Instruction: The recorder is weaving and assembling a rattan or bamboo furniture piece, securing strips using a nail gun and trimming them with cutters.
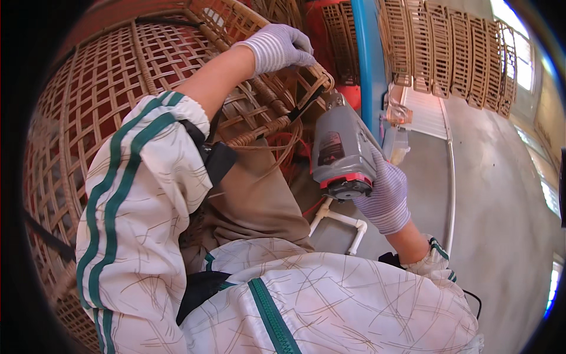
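From my remote seat, the thing in hand is a grey power tool point(342, 150) with a red collar at its rear, pointed nose-first at the rim of a woven rattan frame point(124, 88). Its tip sits right against a wrapped joint where a dark strap point(306, 101) crosses the cane, near the frame's upper right corner as I see it.

My right hand point(386, 197), in a striped knit glove, is closed around the tool's rear end from below, fingers curled tight on the body. My left hand point(280, 47), gloved the same way, is clamped over the top rail of the frame just beside the joint, fingers folded down onto the cane.

As I judge it, the lattice weave over most of the frame looks finished and tight. Loose thin cane strands point(283, 147) hang below the joint, so the binding at this corner seems only partly fastened; whether any fixing has gone in here I cannot tell, since the tool's nose hides the spot.

Further out, a white pipe fitting point(342, 221) lies on the concrete floor point(489, 194) below the tool. A blue post point(368, 59) rises behind it, with stacked woven panels point(454, 53) leaning beyond.
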Tool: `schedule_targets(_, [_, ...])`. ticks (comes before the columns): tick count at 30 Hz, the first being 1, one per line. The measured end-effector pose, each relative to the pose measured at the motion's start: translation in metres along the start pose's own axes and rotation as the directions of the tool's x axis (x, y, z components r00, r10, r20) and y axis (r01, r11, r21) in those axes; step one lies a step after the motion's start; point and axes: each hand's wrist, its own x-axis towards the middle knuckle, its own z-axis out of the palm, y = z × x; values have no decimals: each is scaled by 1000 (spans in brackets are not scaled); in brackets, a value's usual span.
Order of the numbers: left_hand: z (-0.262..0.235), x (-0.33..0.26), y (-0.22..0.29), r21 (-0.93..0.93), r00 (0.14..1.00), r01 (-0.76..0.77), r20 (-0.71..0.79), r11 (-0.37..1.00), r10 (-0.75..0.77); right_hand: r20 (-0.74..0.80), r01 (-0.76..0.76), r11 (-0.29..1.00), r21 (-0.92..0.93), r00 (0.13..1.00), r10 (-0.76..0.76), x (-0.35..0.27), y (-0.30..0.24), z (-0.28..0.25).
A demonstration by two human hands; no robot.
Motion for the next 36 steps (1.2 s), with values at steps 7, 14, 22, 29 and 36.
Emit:
schedule_targets(7, [-2, 3, -12, 16, 997, -66, 48, 998, 66, -24, -28, 996, 82, 999, 30, 12, -14, 15])
schedule_targets(14, [4, 3, -28, 23, 979, -197, -50, 980, 198, 44, -119, 992, 50, 992, 117, 9, -24, 13])
schedule_targets(22, [8, 4, -32, -44, 992, -115, 38, 992, 117, -30, -94, 995, -30, 995, 93, 18, -36, 21])
schedule_targets(29, [15, 8, -43, -112, 974, -224, -65, 968, 218, 4, -170, 985, -17, 985, 170, 17, -34, 22])
schedule_targets(36, [15, -1, -34, -99, 994, -106, -30, 989, 104, 91, -192, 979, -66, 976, 197, 19, -41, 17])
